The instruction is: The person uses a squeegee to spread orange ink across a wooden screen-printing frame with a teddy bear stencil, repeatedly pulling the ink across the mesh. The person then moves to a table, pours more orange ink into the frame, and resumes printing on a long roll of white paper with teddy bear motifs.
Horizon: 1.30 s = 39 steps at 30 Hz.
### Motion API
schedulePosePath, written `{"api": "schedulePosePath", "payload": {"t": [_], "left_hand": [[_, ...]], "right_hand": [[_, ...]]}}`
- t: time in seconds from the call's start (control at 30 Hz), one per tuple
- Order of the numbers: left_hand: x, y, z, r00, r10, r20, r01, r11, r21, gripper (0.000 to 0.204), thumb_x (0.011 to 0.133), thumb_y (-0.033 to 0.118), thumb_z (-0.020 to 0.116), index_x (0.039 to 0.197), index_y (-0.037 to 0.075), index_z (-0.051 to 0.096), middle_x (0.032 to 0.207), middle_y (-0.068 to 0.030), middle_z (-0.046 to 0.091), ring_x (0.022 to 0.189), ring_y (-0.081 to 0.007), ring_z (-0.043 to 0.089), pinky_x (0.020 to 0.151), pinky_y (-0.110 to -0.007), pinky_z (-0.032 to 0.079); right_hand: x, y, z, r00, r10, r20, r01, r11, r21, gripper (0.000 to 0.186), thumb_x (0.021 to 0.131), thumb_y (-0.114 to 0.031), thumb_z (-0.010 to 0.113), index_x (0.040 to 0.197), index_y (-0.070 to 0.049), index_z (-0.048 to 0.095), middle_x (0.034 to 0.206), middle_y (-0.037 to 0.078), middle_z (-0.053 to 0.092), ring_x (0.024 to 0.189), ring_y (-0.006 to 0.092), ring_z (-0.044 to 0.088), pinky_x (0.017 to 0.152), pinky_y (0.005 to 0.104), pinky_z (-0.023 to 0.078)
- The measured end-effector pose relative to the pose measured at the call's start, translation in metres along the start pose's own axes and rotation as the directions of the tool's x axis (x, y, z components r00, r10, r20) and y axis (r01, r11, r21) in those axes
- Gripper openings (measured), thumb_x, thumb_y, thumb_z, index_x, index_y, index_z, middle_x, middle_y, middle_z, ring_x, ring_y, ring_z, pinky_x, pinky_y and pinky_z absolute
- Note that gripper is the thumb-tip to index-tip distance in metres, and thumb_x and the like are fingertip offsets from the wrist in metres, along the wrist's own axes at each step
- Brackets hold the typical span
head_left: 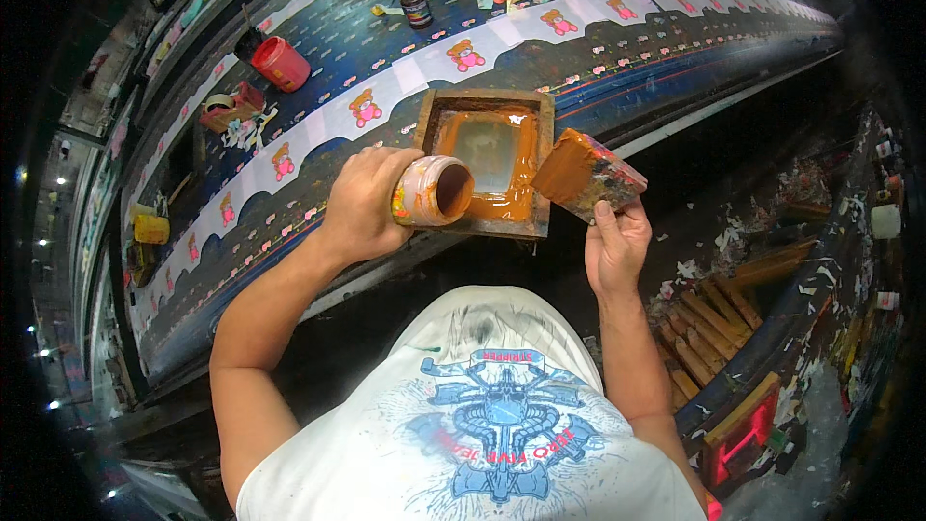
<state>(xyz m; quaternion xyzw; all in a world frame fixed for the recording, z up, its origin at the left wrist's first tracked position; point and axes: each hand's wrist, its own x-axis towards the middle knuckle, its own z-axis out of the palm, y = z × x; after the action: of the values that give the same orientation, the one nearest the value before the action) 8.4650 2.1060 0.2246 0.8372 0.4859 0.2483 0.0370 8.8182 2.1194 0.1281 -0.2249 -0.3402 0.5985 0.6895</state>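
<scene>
Jar [422, 191] tilted; held in left hand [368, 198]

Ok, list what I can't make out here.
All in the head view:
- Full grip of the left hand: partly behind the jar.
- Depth of the jar's contents: shadowed inside.
- Part of the wooden frame: behind the jar.
- Underside of the orange-coated scraper: turned away.
- Print on the dark bottle: too small.

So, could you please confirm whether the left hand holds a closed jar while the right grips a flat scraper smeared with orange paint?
The head view shows the jar open, not closed. The left hand holds it, and the right hand grips the orange-smeared flat scraper.
</scene>
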Motion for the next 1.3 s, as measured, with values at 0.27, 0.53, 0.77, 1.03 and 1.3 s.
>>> {"api": "schedulePosePath", "payload": {"t": [0.27, 0.53, 0.77, 1.03, 1.3], "left_hand": [[0.011, 0.029, 0.012, 0.993, -0.009, 0.120, -0.007, 0.991, 0.136, 0.081, 0.063, 0.011, 0.095, 0.137, 0.007, 0.064, 0.118, -0.0192, 0.072, 0.113, -0.0434, 0.069, 0.099, -0.055, 0.052], [0.026, 0.043, 0.016, 0.975, -0.041, 0.219, -0.003, 0.981, 0.195, 0.079, 0.060, 0.008, 0.094, 0.134, 0.010, 0.065, 0.113, -0.0148, 0.070, 0.110, -0.0399, 0.068, 0.097, -0.051, 0.052], [0.040, 0.051, 0.014, 0.964, -0.040, 0.264, -0.026, 0.970, 0.242, 0.081, 0.059, 0.007, 0.093, 0.135, 0.011, 0.066, 0.116, -0.0126, 0.071, 0.113, -0.0377, 0.069, 0.099, -0.050, 0.052], [0.051, 0.050, 0.026, 0.951, 0.027, 0.308, -0.113, 0.958, 0.265, 0.085, 0.059, 0.010, 0.094, 0.139, 0.010, 0.066, 0.118, -0.0125, 0.071, 0.115, -0.0373, 0.069, 0.102, -0.050, 0.052], [0.057, 0.050, 0.028, 0.942, 0.024, 0.335, -0.128, 0.948, 0.291, 0.086, 0.061, 0.013, 0.096, 0.141, 0.011, 0.066, 0.121, -0.0127, 0.071, 0.117, -0.0367, 0.068, 0.103, -0.050, 0.052]], "right_hand": [[-0.016, 0.001, -0.023, 0.999, -0.034, 0.015, 0.035, 0.999, -0.013, 0.032, 0.108, 0.002, 0.072, 0.140, 0.001, 0.069, 0.139, 0.010, 0.074, 0.128, 0.0174, 0.068, 0.118, 0.0376, 0.052], [-0.022, 0.001, -0.031, 0.998, -0.063, 0.019, 0.064, 0.997, -0.044, 0.031, 0.109, 0.000, 0.073, 0.139, 0.002, 0.070, 0.134, 0.008, 0.076, 0.123, 0.0153, 0.069, 0.114, 0.0360, 0.054], [-0.018, -0.004, -0.033, 0.998, -0.059, 0.011, 0.060, 0.992, -0.113, 0.032, 0.109, 0.001, 0.072, 0.140, 0.002, 0.070, 0.135, 0.008, 0.075, 0.125, 0.0152, 0.069, 0.115, 0.0344, 0.052], [-0.016, -0.003, -0.033, 0.998, -0.061, 0.013, 0.063, 0.987, -0.146, 0.031, 0.108, 0.005, 0.071, 0.138, 0.001, 0.071, 0.137, 0.008, 0.075, 0.127, 0.0162, 0.068, 0.117, 0.0366, 0.052], [-0.017, 0.001, -0.036, 0.997, -0.079, 0.017, 0.080, 0.983, -0.166, 0.028, 0.108, 0.004, 0.072, 0.136, 0.000, 0.071, 0.135, 0.008, 0.075, 0.126, 0.0155, 0.068, 0.116, 0.0366, 0.053]]}}
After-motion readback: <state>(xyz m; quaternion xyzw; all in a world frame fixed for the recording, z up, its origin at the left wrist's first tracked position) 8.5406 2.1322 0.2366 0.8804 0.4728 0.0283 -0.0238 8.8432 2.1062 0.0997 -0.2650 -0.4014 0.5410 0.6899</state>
